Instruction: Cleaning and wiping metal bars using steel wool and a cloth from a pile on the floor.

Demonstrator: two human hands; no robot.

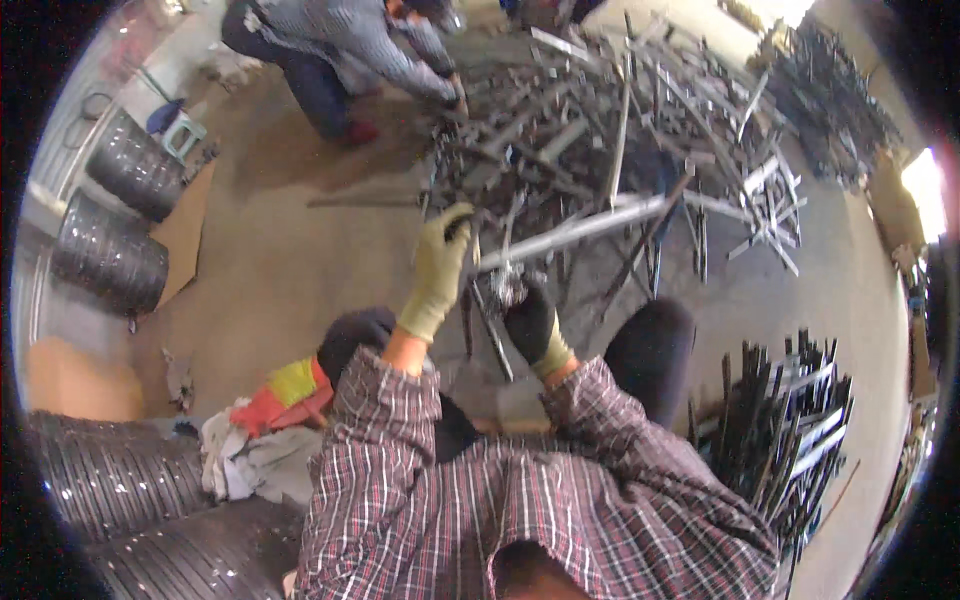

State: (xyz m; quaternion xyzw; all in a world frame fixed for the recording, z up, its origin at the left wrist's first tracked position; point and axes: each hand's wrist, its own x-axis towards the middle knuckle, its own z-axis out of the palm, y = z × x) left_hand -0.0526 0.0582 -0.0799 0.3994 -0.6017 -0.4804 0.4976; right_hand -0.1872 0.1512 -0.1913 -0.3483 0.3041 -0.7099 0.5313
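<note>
My left hand [440, 270], in a pale yellow-green glove with dark fingertips, is raised in front of me with its fingers curled. A thin pale strip [476, 250] shows beside those fingers; whether they grip it is hard to tell. My right hand [534, 325], its glove dark over the fingers, is closed on a shiny, crumpled-looking metal piece [510, 286]. Just beyond both hands a long silvery metal bar [575, 238] lies slantwise. A dark metal strip [492, 335] slopes down between my hands.
A large tangled heap of metal strips [560, 130] spreads ahead. Another person [345, 50] bends over its far left side. Upright dark strips [785, 430] stand in a bundle at right. Black ribbed stacks [110, 250] line the left, with cloths [262, 455] near my left elbow.
</note>
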